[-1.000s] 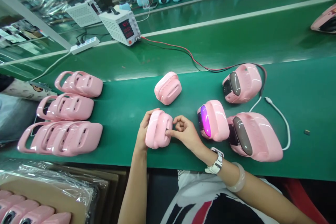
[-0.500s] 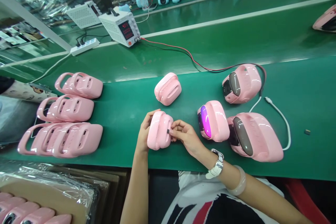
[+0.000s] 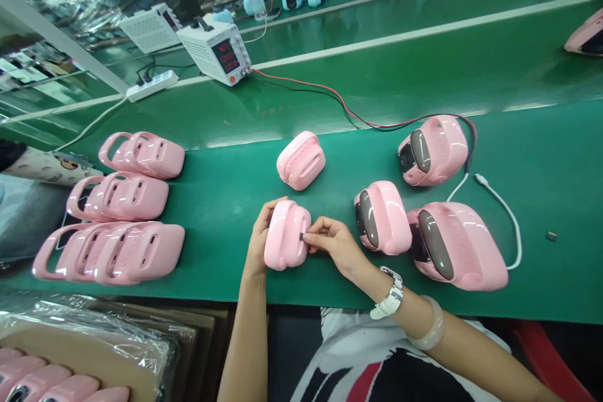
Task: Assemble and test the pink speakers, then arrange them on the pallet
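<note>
My left hand (image 3: 260, 235) wraps round the left side of a small pink plastic device (image 3: 286, 235) standing on the green mat near the front edge. My right hand (image 3: 333, 244) is closed in a pinch on a tiny dark part (image 3: 301, 236) held against the device's right face. Just right of that hand sits a pink device with a dark screen (image 3: 381, 217). A larger pink unit (image 3: 456, 245) lies beyond it. Another small pink device (image 3: 301, 160) rests behind my hands.
Several pink handled shells (image 3: 120, 207) lie at the left. A pink unit (image 3: 433, 149) at the right is wired by red and black leads to a white power supply (image 3: 214, 50). A white cable (image 3: 506, 213) and a small dark part (image 3: 551, 237) lie far right. A wrapped box (image 3: 85, 352) holds more units.
The purple light on the screen of the device right of my hand has gone dark. My right hand went from pressing a finger on the held device to pinching a small dark part against it.
</note>
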